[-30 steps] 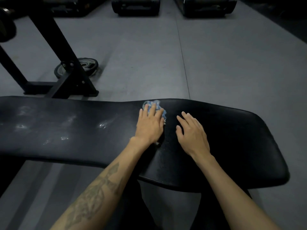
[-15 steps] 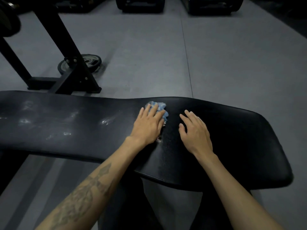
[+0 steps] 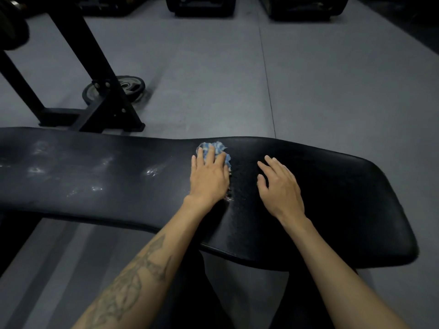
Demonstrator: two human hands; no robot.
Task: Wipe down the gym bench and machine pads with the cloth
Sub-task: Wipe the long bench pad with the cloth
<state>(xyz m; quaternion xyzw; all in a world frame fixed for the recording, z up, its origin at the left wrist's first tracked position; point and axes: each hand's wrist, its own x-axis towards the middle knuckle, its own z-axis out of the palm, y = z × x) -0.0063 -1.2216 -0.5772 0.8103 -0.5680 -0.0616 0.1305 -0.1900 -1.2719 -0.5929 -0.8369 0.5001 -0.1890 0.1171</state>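
Black padded table (image 3: pixel 95 186), spanning 9 to 3 o'clock. Left hand (image 3: pixel 209 179), fingers (image 3: pixel 210 154) extended flat, is pressed on the blue cloth (image 3: pixel 213 146) at center. Right hand (image 3: pixel 280 188) is rested at its 3 o'clock, fingers (image 3: pixel 273 163) relaxed, nothing held.

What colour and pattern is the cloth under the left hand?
Blue and white, seemingly checked, cloth; shown in the head view, partly covered by the left hand.

Cloth (image 3: pixel 215 148) mostly hidden under left hand (image 3: pixel 209 179); bench (image 3: pixel 95 186) cut off at left edge
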